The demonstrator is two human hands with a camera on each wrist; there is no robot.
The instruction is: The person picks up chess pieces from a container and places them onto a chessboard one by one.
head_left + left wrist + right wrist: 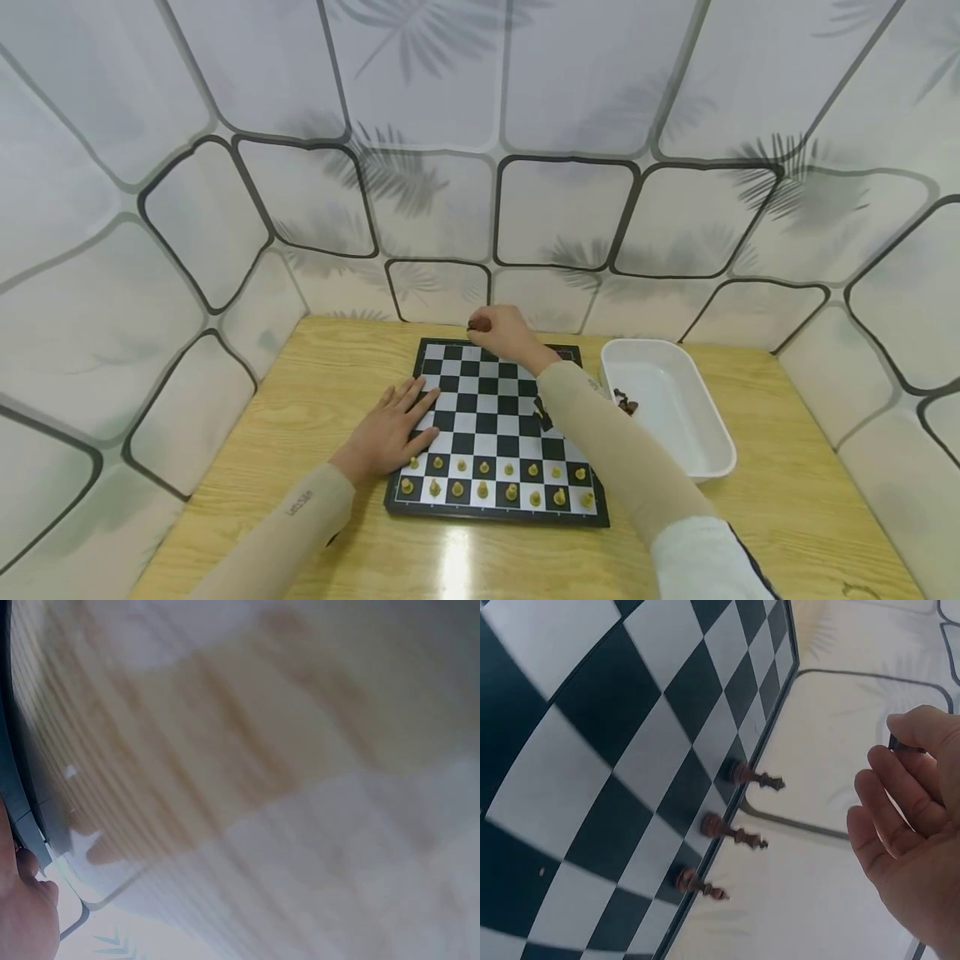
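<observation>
Piece (pixel 482 324) in right hand (pixel 507 333) — partly hidden, type unclear; left-wrist view — left hand (pixel 28 911) cut off.

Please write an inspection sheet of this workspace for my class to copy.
Surface: light wood-grain table.
Job's things: chessboard with yellow pieces in two near rows; three reddish-brown pieces visible along its far edge; more dark pieces in the white tray.
Clutter: nothing seen.
Grips: left grip rests on the chessboard's left edge; right grip pinches a brown piece near the far edge.
Cables: nothing seen.
Surroundings: leaf-patterned walls.
</observation>
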